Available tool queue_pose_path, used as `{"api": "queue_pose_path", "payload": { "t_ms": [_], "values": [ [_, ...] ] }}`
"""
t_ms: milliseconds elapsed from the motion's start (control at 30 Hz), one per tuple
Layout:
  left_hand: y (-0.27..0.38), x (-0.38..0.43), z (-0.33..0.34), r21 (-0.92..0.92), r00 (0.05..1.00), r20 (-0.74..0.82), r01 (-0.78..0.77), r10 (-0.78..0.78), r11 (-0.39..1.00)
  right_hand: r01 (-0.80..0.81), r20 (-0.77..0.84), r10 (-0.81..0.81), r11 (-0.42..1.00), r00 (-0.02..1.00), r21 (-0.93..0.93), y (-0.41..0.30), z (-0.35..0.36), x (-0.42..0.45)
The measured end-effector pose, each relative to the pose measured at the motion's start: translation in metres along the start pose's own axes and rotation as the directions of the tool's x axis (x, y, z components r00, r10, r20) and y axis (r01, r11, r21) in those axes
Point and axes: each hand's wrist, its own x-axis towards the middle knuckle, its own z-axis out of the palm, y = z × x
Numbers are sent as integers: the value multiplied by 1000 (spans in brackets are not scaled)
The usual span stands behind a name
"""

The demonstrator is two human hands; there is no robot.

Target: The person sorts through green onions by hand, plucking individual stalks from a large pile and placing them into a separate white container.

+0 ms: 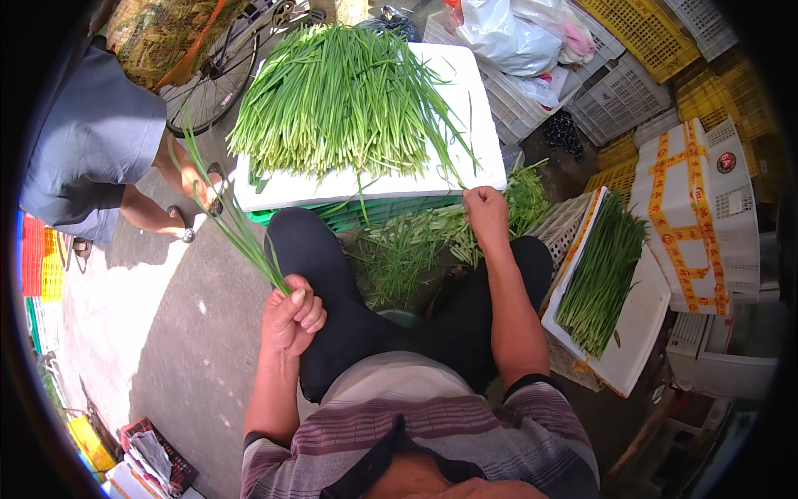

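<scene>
My left hand [293, 317], above my left thigh, is closed around a thin bunch of garlic chives [248, 242] whose long leaves point up and away. Before me a large heap of garlic chives [340, 106] covers much of a white foam board [480, 118], cut ends mostly towards me. That board rests on a green plastic crate [330, 217]. At its near right corner, my right hand [487, 215] pinches the end of a loose chive stalk [450, 163] that trails from the heap. The tips of the right fingers are partly hidden.
Trimmed leaves and stalks [405, 249] litter the ground between my knees. Neatly laid chives [603, 280] fill a foam tray on my right, near a taped foam box [679, 215] and stacked crates [617, 100]. A person [93, 137] stands at left by a bicycle [215, 75].
</scene>
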Motion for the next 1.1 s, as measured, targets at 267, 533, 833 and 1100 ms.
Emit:
{"api": "queue_pose_path", "payload": {
  "t_ms": [267, 533, 833, 1100],
  "values": [
    [-66, 80, 43, 200, 964, -190, 223, -186, 954, -293, 301, 117, 700, 947, 651, 1, 27, -122],
    [-103, 105, 27, 258, 941, -227, 307, -251, 916, -300, 414, 124, 870, 902, 391, 22, 43, -172],
    [-112, 102, 11, 308, 911, -257, 393, -322, 867, -192, 364, 80, 940, 928, 283, 9, 60, -166],
    [-115, 96, 15, 335, 927, -280, 338, -250, 880, -127, 416, 88, 990, 905, 66, 8, 49, -179]
  ]
}}
